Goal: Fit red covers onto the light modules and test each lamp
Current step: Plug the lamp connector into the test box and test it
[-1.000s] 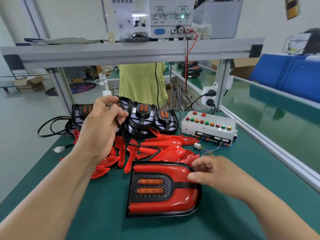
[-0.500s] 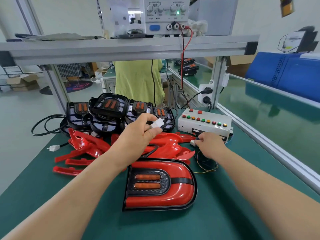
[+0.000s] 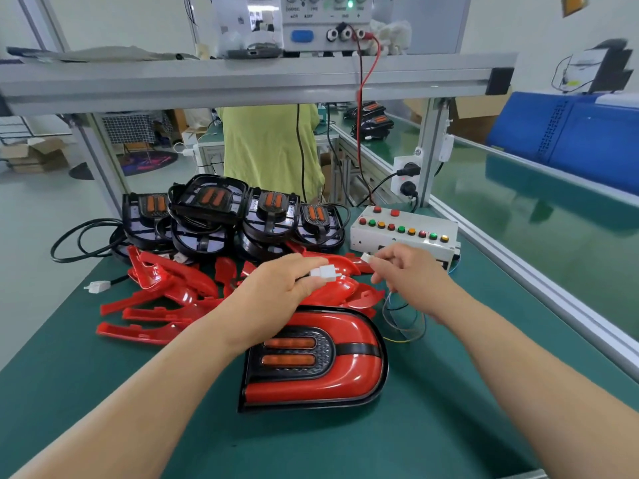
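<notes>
Fingers [image 3: 304, 267] of the left hand [image 3: 276, 288] pinch a white plug [image 3: 323, 273]. The right hand [image 3: 408, 275] pinches a smaller white connector [image 3: 366, 258], just apart from the plug. The red-covered lamp [image 3: 321, 375] lies flat at 6 o'clock below both hands. Loose red covers [image 3: 162, 288] sit at 9 o'clock, bare light modules [image 3: 214, 209] at 11, and the button test box [image 3: 404, 233] at 1.

Factory assembly bench [image 3: 345, 444], tester box [image 3: 366, 242]

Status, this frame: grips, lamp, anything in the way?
Left grip pinches white plug. Right grip pinches wired plug; plugs apart. Covered lamp flat on mat. Nothing between plugs.
</notes>
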The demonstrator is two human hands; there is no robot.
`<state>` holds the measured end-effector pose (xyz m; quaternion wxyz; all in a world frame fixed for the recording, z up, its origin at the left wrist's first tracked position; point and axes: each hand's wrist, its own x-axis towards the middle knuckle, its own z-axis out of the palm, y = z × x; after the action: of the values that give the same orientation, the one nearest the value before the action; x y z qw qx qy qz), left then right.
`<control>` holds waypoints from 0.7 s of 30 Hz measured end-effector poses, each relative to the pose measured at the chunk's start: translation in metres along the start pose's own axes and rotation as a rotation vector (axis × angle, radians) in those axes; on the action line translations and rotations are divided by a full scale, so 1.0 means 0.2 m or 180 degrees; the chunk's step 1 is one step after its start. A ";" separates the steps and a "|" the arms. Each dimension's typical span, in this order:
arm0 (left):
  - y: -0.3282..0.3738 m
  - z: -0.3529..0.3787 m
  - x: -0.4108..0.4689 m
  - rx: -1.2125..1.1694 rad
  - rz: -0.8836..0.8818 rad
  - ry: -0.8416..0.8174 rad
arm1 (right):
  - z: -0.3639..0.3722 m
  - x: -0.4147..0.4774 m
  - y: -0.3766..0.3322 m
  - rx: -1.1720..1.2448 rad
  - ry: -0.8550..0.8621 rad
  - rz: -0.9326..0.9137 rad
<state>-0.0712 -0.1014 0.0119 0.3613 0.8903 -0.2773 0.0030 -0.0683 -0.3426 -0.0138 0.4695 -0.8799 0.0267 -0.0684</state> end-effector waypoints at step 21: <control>0.02 -0.02 -0.04 -0.1340 -0.0011 0.0058 | -0.04 -0.24 -0.14 0.0687 -0.0160 -0.1088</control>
<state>-0.0798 -0.0964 0.0159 0.5417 0.7956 -0.2671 -0.0476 -0.1170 -0.3290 0.0087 0.5432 -0.8176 -0.1423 -0.1276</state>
